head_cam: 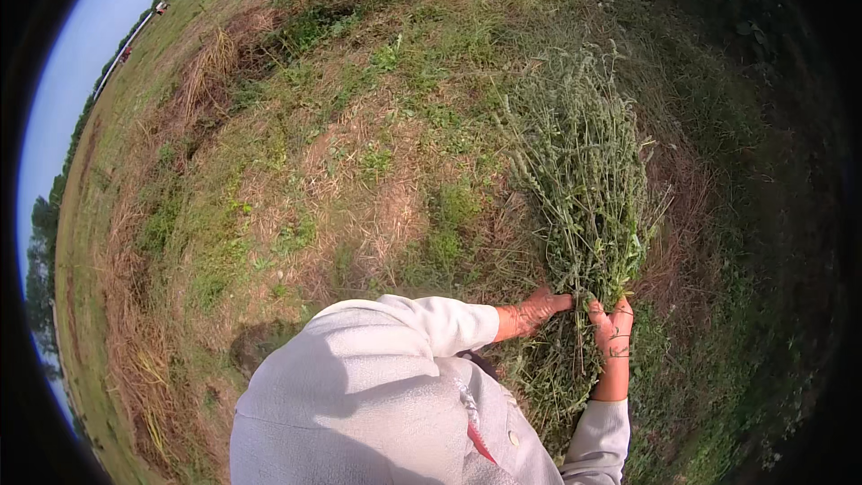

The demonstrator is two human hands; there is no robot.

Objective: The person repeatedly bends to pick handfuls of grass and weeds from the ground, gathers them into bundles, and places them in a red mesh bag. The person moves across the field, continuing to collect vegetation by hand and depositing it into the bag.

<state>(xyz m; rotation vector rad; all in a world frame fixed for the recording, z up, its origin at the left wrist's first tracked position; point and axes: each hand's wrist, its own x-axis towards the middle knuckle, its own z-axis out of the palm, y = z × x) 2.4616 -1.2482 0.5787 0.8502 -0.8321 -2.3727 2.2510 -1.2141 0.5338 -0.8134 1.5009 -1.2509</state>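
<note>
A large bundle of green, leafy weed stems (pixel 592 175) with spiky seed heads fans out away from me on the right side of the view. My left hand (pixel 539 310) grips it from the left, near its narrow part. From the right, my right hand (pixel 611 329) holds the same stems, its thumb close to the left thumb. Behind the leaves, some of the fingers of both hands are hidden. Below the hands, the lower leafy part of the bundle (pixel 562 377) hangs beside my light knit sweater (pixel 363 391).
Low grass and weeds with dry straw (pixel 377 209) cover the ground ahead. A long row of brown, dried cut plants (pixel 202 81) runs along the left. Shaded green growth (pixel 754 215) stands on the right. Trees (pixel 44 236) edge the field far off.
</note>
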